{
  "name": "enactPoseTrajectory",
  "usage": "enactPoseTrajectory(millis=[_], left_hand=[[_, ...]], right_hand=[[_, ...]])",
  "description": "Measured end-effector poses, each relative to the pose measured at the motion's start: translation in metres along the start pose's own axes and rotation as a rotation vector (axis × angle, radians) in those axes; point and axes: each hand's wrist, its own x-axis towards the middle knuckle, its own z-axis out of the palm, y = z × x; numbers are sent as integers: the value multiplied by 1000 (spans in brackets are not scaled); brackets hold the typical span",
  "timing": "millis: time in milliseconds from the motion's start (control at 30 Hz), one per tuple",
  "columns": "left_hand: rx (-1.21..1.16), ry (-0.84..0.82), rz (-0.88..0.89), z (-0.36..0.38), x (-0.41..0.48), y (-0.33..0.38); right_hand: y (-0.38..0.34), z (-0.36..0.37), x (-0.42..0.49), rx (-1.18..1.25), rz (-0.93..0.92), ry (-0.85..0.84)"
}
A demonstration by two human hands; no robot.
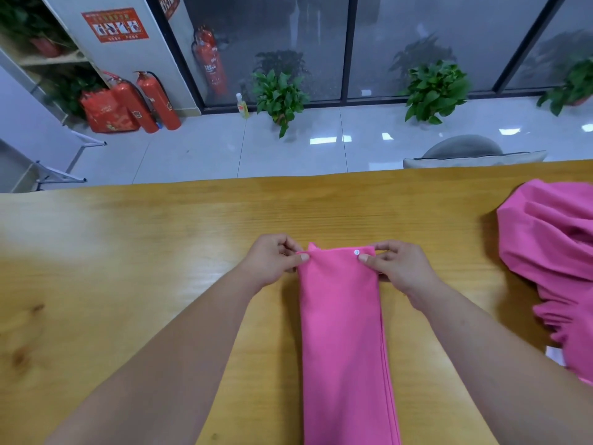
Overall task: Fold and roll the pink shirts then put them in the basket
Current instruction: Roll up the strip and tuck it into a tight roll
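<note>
A pink shirt (343, 332) lies folded into a long narrow strip on the wooden table (144, 252), running from the near edge away from me. My left hand (272, 261) pinches the far left corner of the strip. My right hand (394, 264) pinches the far right corner, beside a small white button. A heap of more pink shirts (552, 261) lies crumpled at the right edge of the table. No basket is in view.
Beyond the table's far edge stands a grey chair (465, 150). On the tiled floor are potted plants (279, 94) along the glass wall and red fire extinguishers (154, 101) at the back left. A metal stand (64, 165) is at the left.
</note>
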Motion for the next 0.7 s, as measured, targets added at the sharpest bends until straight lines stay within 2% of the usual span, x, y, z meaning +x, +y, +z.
enactPoseTrajectory(millis=[133, 233, 300, 367, 433, 500, 533, 567, 633, 700], left_hand=[[-265, -208, 45, -28, -36, 37], [-434, -334, 95, -43, -62, 57], [-207, -229, 113, -37, -68, 59], [12, -126, 130, -31, -76, 60], [-103, -179, 118, -36, -84, 62], [-317, -315, 122, -46, -96, 68], [-337, -309, 130, -49, -99, 70], [-281, -257, 135, -51, -97, 70], [-62, -148, 152, -48, -97, 72], [-56, -203, 153, -46, -99, 72]], right_hand=[[-54, -22, -43, 40, -74, -187], [-82, -32, -75, 251, -172, -317], [-81, -21, -81, 144, -166, -289], [-72, -11, -83, -165, -179, -203], [-72, -11, -91, -192, -211, -195], [-82, -20, -105, 60, -244, -255], [-84, -23, -109, 139, -242, -270], [-85, -24, -109, 137, -233, -272], [-82, -20, -105, -44, -217, -237], [-79, -18, -103, -122, -200, -221]])
